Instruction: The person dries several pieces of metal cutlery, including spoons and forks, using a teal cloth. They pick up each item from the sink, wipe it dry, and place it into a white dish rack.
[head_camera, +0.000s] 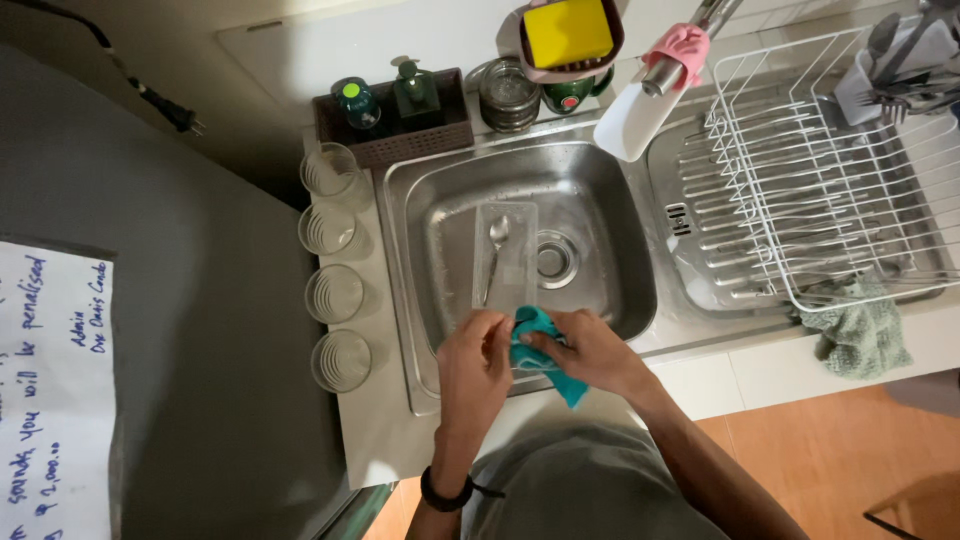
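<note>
Teal cloth at sink 6 o'clock rim. Pinched by left hand and right hand, both closed on it. Probably soft, light, limp when wet; best bunched mid-fold.

A white paper sign with blue handwriting lies at the near left, on the grey surface beside the counter. Far behind the sink, a brown basket holds two dark green bottles: a capped bottle left, a pump bottle right.
</note>
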